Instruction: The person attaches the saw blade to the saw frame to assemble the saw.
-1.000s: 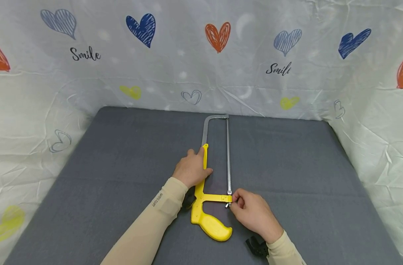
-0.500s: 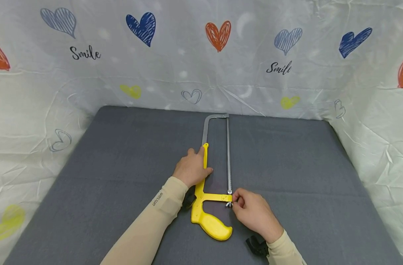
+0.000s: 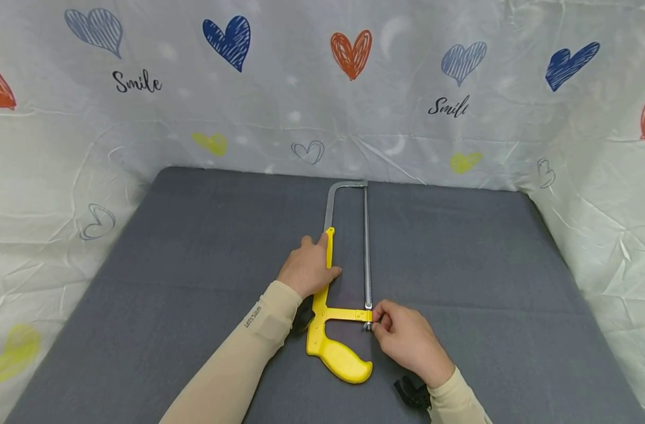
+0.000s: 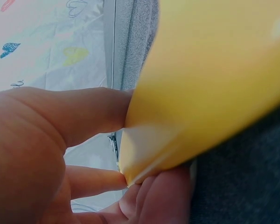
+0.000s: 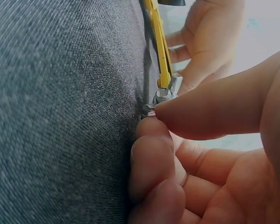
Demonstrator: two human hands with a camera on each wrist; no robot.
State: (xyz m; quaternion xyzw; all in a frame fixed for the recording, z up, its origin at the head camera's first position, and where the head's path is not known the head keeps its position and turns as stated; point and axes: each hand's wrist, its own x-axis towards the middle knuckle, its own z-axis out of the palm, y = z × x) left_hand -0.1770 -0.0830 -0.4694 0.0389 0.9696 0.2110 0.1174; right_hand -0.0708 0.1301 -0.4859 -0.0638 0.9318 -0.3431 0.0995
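A hacksaw (image 3: 342, 360) with a yellow handle and a grey metal bow lies flat on the table, its blade (image 3: 367, 247) running along the right side. My left hand (image 3: 307, 270) grips the yellow frame from above; in the left wrist view its thumb and fingers close around the yellow part (image 4: 177, 93). At the near end of the blade sits a small metal wing nut (image 5: 163, 94). My right hand (image 3: 407, 338) holds thumb and index finger against one wing of it, pinching it. The other fingers of that hand are curled beneath.
Dark grey cloth covers the table (image 3: 486, 265). A white curtain (image 3: 280, 100) printed with hearts and the word Smile hangs behind and at both sides. The bow's far end lies close to the table's back edge. A black wrist mount (image 3: 413, 393) sits under the right wrist.
The wing nut has turned slightly and its wings stand at a different angle. My right fingers have shifted a little with it. The left hand and the hacksaw stay in place.
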